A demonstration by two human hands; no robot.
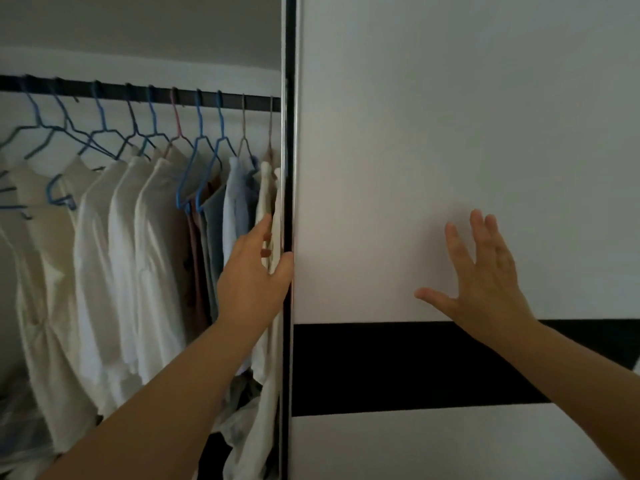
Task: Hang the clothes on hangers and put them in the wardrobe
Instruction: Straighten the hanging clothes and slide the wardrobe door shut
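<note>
The wardrobe stands open on its left side. Inside, a black rail carries several hangers, mostly blue, with white and pale shirts hanging close together. A white sliding door with a black band fills the right half of the view. My left hand grips the door's dark left edge, fingers reaching behind it next to the rightmost cream garment. My right hand lies flat with spread fingers against the door face, just above the black band.
A few blue hangers on the left hang bare or low among the shirts. Crumpled clothes and clear plastic lie on the wardrobe floor below the shirts.
</note>
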